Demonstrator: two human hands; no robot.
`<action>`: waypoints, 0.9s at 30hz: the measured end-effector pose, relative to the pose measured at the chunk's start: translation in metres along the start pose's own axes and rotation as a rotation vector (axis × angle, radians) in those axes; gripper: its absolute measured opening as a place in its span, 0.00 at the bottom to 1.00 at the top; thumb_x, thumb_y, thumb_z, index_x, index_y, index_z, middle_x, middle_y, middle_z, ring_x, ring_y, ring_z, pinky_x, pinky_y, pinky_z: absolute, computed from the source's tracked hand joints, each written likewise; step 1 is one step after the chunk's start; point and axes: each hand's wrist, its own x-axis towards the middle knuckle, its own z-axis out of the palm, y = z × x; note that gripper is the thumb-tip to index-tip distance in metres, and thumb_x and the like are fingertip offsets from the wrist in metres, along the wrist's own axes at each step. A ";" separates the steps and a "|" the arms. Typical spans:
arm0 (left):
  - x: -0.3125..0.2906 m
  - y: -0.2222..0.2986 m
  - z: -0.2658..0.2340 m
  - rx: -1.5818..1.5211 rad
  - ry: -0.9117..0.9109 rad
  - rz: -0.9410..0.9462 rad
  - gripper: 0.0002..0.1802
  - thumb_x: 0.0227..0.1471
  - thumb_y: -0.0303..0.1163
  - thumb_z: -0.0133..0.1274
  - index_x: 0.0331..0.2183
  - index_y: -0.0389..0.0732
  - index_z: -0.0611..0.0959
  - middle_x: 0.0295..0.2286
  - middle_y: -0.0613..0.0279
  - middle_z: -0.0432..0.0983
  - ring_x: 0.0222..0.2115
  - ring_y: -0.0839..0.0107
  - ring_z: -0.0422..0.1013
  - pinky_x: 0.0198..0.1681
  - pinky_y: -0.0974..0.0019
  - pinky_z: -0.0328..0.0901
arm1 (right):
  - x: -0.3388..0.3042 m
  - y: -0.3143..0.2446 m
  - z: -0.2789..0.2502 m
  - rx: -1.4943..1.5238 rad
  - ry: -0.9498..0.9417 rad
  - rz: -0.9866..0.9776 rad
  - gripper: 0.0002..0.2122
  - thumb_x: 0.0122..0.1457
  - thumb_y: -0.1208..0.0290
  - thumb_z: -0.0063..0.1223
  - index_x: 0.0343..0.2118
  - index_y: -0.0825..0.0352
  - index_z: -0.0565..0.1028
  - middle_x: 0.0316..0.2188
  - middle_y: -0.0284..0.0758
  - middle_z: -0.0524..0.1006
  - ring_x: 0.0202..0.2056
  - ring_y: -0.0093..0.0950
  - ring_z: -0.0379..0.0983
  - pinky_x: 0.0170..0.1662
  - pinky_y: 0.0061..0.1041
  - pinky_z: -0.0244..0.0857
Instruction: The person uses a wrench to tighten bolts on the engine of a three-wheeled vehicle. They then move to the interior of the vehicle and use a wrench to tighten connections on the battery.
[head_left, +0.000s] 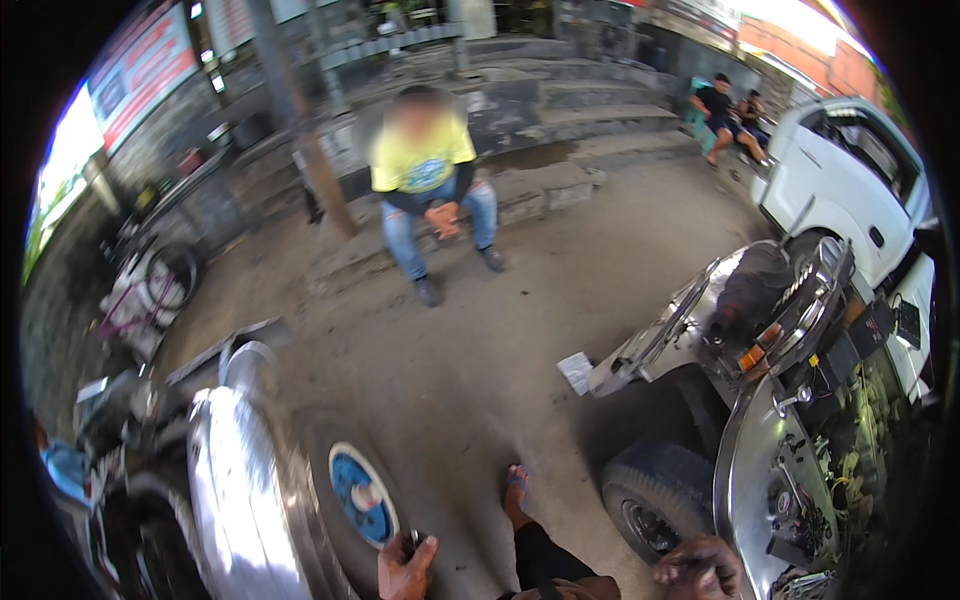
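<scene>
My left hand (407, 568) is at the lower edge, closed, with its thumb up. Between thumb and fingers shows a small dark object with a metallic glint, too small to name. Just beyond it stands a wheel with a blue and white hub (361, 494), under a shiny metal fender (243, 490). My right hand (700, 568) is at the lower right, its fingers curled in; whatever they hold, if anything, is hidden. Close by are a black tire (657, 492) and the polished metal panel (752, 480) of an opened vehicle front. My sandaled foot (516, 486) rests on the ground between the vehicles.
A person in a yellow shirt (424, 165) sits on a low step ahead. Concrete steps (600, 95), a leaning post (300, 120) and a bicycle (165, 280) stand farther back. Two people sit near a white vehicle (850, 180). A pale flat piece (575, 372) lies on the ground.
</scene>
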 end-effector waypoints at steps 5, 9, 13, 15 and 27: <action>0.124 0.033 0.050 0.291 -0.022 0.190 0.14 0.56 0.37 0.57 0.23 0.44 0.74 0.15 0.73 0.62 0.16 0.82 0.58 0.18 0.70 0.52 | 0.185 0.022 0.054 -0.021 -0.001 0.193 0.13 0.64 0.61 0.55 0.39 0.69 0.77 0.32 0.31 0.75 0.32 0.20 0.67 0.37 0.22 0.61; 0.219 0.146 0.105 0.748 -0.082 0.585 0.13 0.57 0.37 0.55 0.29 0.37 0.76 0.16 0.60 0.65 0.18 0.65 0.65 0.21 0.60 0.60 | 0.350 0.036 0.092 -0.096 -0.052 0.150 0.14 0.63 0.61 0.56 0.36 0.69 0.77 0.28 0.25 0.71 0.30 0.16 0.63 0.33 0.18 0.56; 0.327 0.237 0.168 0.584 -0.101 0.398 0.12 0.62 0.37 0.48 0.37 0.39 0.80 0.18 0.62 0.68 0.16 0.72 0.65 0.19 0.65 0.61 | 0.507 0.088 0.127 -0.259 0.082 0.043 0.12 0.63 0.62 0.55 0.37 0.69 0.78 0.31 0.29 0.76 0.32 0.21 0.70 0.35 0.24 0.65; 0.395 0.255 0.196 0.625 -0.170 0.479 0.14 0.62 0.41 0.49 0.37 0.39 0.79 0.16 0.65 0.66 0.14 0.75 0.63 0.16 0.67 0.58 | 0.591 0.127 0.128 -0.428 -0.020 0.119 0.17 0.64 0.56 0.51 0.37 0.68 0.78 0.31 0.36 0.78 0.35 0.32 0.73 0.38 0.32 0.67; 0.766 0.460 0.506 0.747 -0.601 0.509 0.19 0.60 0.45 0.49 0.30 0.39 0.80 0.16 0.66 0.69 0.12 0.75 0.62 0.14 0.68 0.56 | 0.797 0.362 -0.149 -1.092 0.280 0.931 0.18 0.51 0.57 0.55 0.35 0.70 0.81 0.34 0.51 0.80 0.39 0.47 0.78 0.43 0.44 0.70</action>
